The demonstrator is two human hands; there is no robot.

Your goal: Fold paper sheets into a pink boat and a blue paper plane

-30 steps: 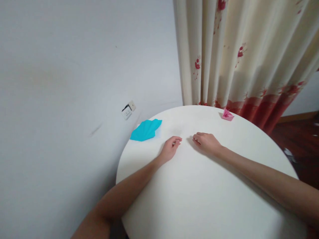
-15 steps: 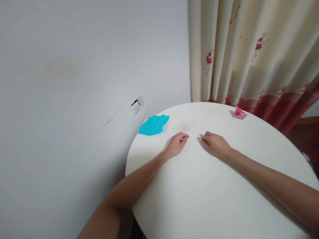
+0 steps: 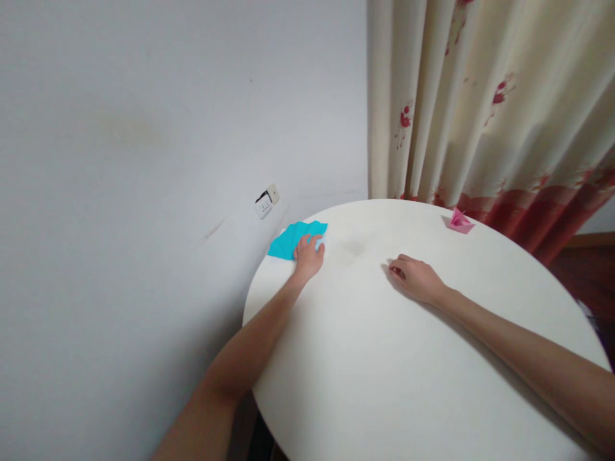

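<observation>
A bright blue piece of folded paper with fan-like pleats (image 3: 287,243) lies near the far left edge of the round white table (image 3: 384,358). Over its right part reaches my left hand (image 3: 310,257), fingers apart and slightly bent; whether the fingertips touch the paper I cannot tell. Part of the blue paper is hidden behind this hand. My right hand (image 3: 417,279) rests on the tabletop right of the middle, its fingers loosely curled in, and nothing shows in them. A small pink folded paper piece (image 3: 461,221) sits at the far right edge, beyond my right hand.
The white wall (image 3: 144,192) runs close along the table's left side, with a socket (image 3: 264,205) just above table height. Cream curtains with red flowers (image 3: 432,128) hang behind the far edge. A faint grey smudge marks the tabletop between my hands.
My left hand has moved left and away from me, from bare tabletop to the blue paper, and its fingers have spread. My right hand has stayed in place.
</observation>
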